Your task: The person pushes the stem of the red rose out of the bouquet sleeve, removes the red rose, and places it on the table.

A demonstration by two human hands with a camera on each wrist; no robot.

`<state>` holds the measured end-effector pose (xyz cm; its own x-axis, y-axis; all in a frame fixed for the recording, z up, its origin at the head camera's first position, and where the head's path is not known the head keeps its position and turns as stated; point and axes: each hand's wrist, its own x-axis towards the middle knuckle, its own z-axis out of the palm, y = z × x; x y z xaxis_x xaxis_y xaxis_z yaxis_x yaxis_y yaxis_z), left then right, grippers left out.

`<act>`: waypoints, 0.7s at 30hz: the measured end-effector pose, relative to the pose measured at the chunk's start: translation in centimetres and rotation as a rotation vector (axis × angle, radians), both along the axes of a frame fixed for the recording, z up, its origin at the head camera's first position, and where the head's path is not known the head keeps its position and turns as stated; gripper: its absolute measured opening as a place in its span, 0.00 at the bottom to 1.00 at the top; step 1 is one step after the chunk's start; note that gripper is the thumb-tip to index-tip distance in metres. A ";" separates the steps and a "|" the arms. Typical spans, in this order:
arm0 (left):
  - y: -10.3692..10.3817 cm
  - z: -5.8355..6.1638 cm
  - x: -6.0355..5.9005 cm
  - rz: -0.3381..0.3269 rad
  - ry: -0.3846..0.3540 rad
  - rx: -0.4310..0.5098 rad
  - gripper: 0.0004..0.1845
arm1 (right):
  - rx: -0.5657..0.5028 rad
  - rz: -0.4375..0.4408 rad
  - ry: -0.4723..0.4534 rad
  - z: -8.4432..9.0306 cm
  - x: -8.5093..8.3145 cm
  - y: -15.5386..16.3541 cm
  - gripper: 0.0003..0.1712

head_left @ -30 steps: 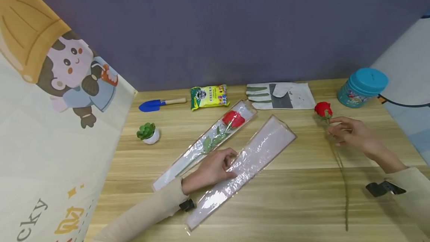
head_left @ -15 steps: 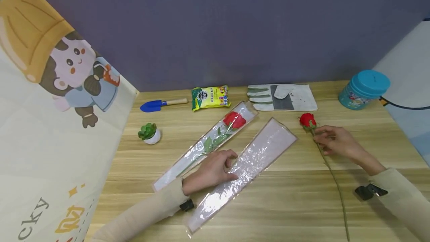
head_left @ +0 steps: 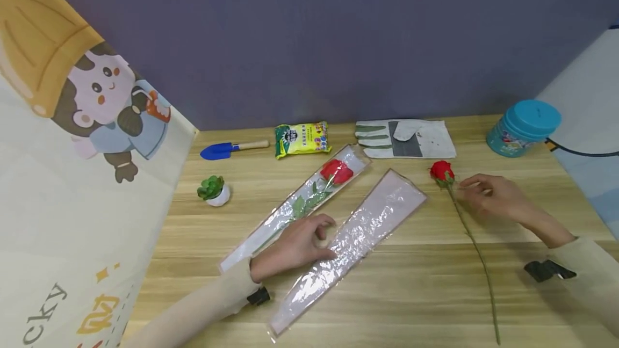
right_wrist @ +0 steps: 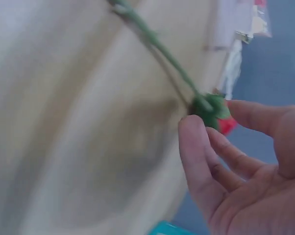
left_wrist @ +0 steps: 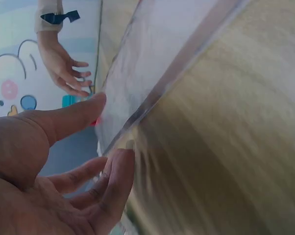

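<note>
Landmark taken: the empty clear plastic flower sleeve with pale paper backing point(head_left: 348, 243), lying slantwise mid-table on the light wooden tabletop point(head_left: 416, 289).

Left hand point(head_left: 295, 246) rested at the sleeve's left edge, near its lower half. The fingers were curled loosely, tips at the plastic; the left wrist view showed thumb and fingers point(left_wrist: 113, 171) parted just beside the sleeve's edge point(left_wrist: 152, 78) — a firm grip could not be confirmed.

Right hand point(head_left: 488, 197) sat to the right of the sleeve's upper end, fingers relaxed and slightly spread, closed on nothing. The loose red artificial rose on a long thin green stem point(head_left: 442, 172) lay flat on the table just right of the sleeve, bloom level with the sleeve's top, stem trailing toward the near table edge. The right wrist view put the fingertips point(right_wrist: 194, 129) just beside the green base of the bloom point(right_wrist: 208, 105) — touching or barely apart, I could not tell.

Left of the sleeve lay a second sleeve already holding a red rose point(head_left: 309, 195).

Judgement: the step in hand looked like sleeving the loose rose, with the rose not yet inside. Next would call for a pinch on the stem below the bloom, while the left hand steadied or opened the sleeve mouth.
</note>
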<state>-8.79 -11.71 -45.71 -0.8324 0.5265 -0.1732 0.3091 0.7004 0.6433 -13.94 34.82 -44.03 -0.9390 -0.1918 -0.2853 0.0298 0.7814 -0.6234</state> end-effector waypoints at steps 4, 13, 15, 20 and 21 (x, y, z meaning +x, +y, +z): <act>-1.3 0.7 -0.1 0.014 -0.027 0.096 0.37 | 0.074 0.042 0.136 2.0 -0.3 -0.4 0.23; -4.8 2.0 -1.8 0.151 -0.026 0.268 0.35 | 0.049 0.113 0.298 4.6 -0.5 -6.6 0.16; -5.6 2.0 -2.3 0.174 -0.028 0.275 0.37 | -0.016 0.153 0.285 4.8 -0.5 -8.4 0.15; -7.5 2.0 -3.2 0.211 -0.019 0.236 0.43 | -0.269 0.184 0.077 4.4 -0.7 -12.9 0.19; -7.8 2.0 -3.4 0.214 -0.031 0.231 0.44 | -0.330 0.183 0.023 4.2 -0.8 -13.7 0.20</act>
<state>-12.19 -19.53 -43.73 -0.9248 0.3680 -0.0967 0.1477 0.5814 0.8001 -14.74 21.10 -39.81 -0.8863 -0.4349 -0.1589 -0.1087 0.5291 -0.8416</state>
